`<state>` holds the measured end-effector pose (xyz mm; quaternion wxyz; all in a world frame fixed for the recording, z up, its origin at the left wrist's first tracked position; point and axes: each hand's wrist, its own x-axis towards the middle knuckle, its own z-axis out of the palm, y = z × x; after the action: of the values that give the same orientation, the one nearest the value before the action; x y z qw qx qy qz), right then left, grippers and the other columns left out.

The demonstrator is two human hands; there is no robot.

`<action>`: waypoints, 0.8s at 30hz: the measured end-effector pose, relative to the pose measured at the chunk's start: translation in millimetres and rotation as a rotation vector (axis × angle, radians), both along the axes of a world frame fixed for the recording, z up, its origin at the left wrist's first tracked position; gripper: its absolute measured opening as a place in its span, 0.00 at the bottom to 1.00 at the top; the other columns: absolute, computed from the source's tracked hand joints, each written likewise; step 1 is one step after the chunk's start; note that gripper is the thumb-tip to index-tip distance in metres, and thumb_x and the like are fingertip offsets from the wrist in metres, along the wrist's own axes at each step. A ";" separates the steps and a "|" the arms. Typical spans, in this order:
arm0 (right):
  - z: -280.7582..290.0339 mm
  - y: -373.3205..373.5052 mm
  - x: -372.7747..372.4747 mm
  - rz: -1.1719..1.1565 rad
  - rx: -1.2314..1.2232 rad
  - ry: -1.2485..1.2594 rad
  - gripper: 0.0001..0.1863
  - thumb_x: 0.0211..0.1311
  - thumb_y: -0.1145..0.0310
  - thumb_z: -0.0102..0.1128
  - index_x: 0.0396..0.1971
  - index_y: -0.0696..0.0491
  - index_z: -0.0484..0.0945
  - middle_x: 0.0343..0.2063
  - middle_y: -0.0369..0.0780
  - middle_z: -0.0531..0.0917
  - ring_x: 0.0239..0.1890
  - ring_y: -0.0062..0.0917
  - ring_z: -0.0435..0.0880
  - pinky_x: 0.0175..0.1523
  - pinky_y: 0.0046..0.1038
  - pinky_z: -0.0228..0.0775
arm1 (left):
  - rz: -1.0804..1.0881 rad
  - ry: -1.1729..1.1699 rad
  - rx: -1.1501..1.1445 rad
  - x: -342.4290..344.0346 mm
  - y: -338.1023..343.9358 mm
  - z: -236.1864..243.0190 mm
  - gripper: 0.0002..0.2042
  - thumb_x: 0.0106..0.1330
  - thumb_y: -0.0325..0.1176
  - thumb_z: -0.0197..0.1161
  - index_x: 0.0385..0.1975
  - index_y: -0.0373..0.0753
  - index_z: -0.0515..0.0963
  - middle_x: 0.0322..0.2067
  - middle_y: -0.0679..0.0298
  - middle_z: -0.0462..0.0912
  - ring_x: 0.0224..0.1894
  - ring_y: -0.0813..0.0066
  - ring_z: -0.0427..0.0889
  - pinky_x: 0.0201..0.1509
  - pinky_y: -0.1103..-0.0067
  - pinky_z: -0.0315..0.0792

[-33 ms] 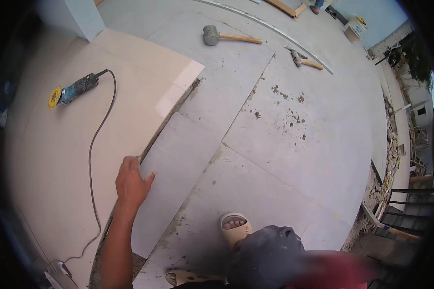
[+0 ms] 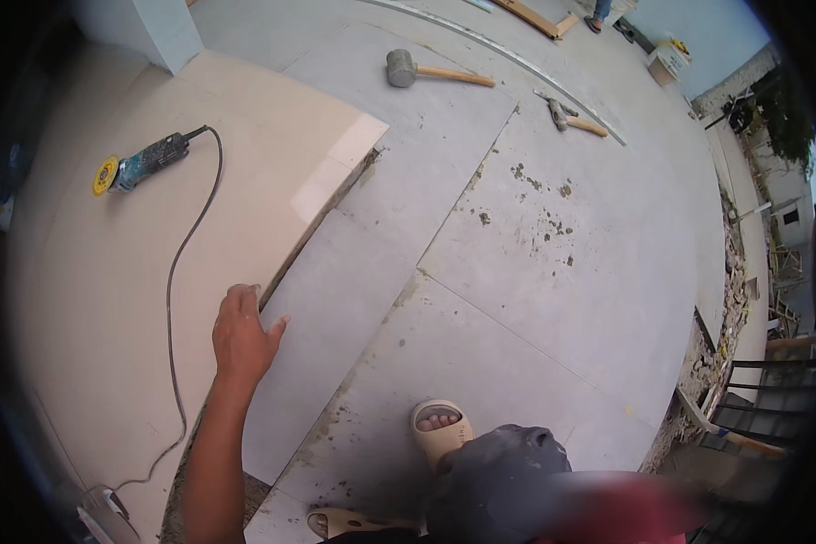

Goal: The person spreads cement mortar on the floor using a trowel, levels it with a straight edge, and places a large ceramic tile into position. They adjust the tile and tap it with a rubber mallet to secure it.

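My left hand (image 2: 245, 331) is at the edge of the raised beige tiled surface (image 2: 82, 308), fingertips at the rim, thumb spread over a grey floor tile (image 2: 322, 304). My right hand is out of view. An angle grinder (image 2: 150, 165) with a yellow disc lies on the beige surface, its black cord running down past my hand. On the grey floor lie a rubber mallet (image 2: 403, 68) with a wooden handle and a hammer (image 2: 580, 121) alongside another small metal tool. My sandalled foot (image 2: 440, 422) and dark-clothed knee (image 2: 508, 471) show below.
A long metal straightedge (image 2: 490, 43) crosses the floor behind the tools. Wooden boards (image 2: 530, 16), another person's legs (image 2: 598, 14) and a bucket (image 2: 666, 63) are at the back. A pillar (image 2: 163, 32) stands back left. Broken rubble (image 2: 698, 363) and dark railings (image 2: 771, 381) line the right.
My left hand has shifted slightly up and to the left along the rim. The tools lie as before.
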<state>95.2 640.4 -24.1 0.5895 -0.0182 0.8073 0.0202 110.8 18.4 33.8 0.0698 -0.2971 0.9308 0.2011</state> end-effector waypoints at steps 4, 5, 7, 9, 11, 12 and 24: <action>-18.4 14.8 18.8 -0.215 -0.010 0.124 0.20 0.65 0.54 0.57 0.33 0.59 0.80 0.30 0.49 0.84 0.35 0.43 0.85 0.43 0.40 0.78 | -0.029 0.041 -0.307 41.4 -31.7 -29.1 0.35 0.56 0.37 0.74 0.62 0.29 0.68 0.65 0.47 0.68 0.66 0.54 0.69 0.69 0.65 0.65; -25.1 13.8 19.6 -0.255 -0.022 0.145 0.20 0.65 0.54 0.57 0.33 0.59 0.79 0.29 0.49 0.84 0.35 0.43 0.85 0.42 0.40 0.78 | -0.023 0.001 -0.321 54.6 -35.5 -35.1 0.35 0.56 0.37 0.74 0.62 0.29 0.68 0.65 0.47 0.68 0.67 0.53 0.69 0.70 0.65 0.64; -35.0 9.5 22.0 -0.311 -0.035 0.171 0.20 0.65 0.54 0.57 0.33 0.59 0.79 0.29 0.49 0.84 0.34 0.42 0.85 0.42 0.40 0.78 | -0.015 -0.088 -0.343 80.5 -41.6 -44.2 0.36 0.56 0.37 0.74 0.64 0.30 0.67 0.66 0.48 0.67 0.68 0.53 0.67 0.71 0.64 0.62; -41.2 2.3 22.3 -0.334 -0.044 0.189 0.20 0.65 0.53 0.56 0.33 0.59 0.78 0.29 0.49 0.84 0.33 0.41 0.85 0.41 0.40 0.78 | -0.016 -0.103 -0.370 104.1 -47.1 -47.1 0.37 0.56 0.37 0.74 0.64 0.30 0.66 0.68 0.48 0.65 0.69 0.53 0.66 0.72 0.64 0.61; -44.9 -2.4 16.5 -0.347 -0.052 0.209 0.21 0.66 0.53 0.56 0.33 0.59 0.78 0.28 0.49 0.84 0.32 0.40 0.85 0.41 0.39 0.78 | -0.014 -0.107 -0.382 121.4 -49.2 -49.5 0.38 0.56 0.38 0.74 0.65 0.31 0.65 0.69 0.47 0.63 0.69 0.52 0.65 0.72 0.63 0.60; -47.0 -3.2 15.3 -0.349 -0.054 0.219 0.21 0.66 0.53 0.56 0.33 0.60 0.78 0.28 0.49 0.84 0.32 0.40 0.85 0.40 0.39 0.78 | -0.011 -0.103 -0.381 125.8 -51.2 -51.2 0.38 0.56 0.38 0.74 0.66 0.31 0.65 0.69 0.47 0.63 0.70 0.52 0.65 0.72 0.63 0.60; -8.1 -41.0 -76.5 -0.152 -0.241 0.618 0.23 0.66 0.51 0.54 0.31 0.61 0.75 0.25 0.47 0.82 0.28 0.34 0.85 0.37 0.37 0.79 | -0.015 -0.307 -0.313 100.8 -78.8 -56.1 0.29 0.67 0.35 0.62 0.66 0.29 0.65 0.68 0.41 0.62 0.72 0.51 0.61 0.72 0.65 0.59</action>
<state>18.7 599.4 -32.2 0.3101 -0.0205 0.9435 -0.1151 211.6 -60.4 -22.2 0.1653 -0.3247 0.9313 0.0062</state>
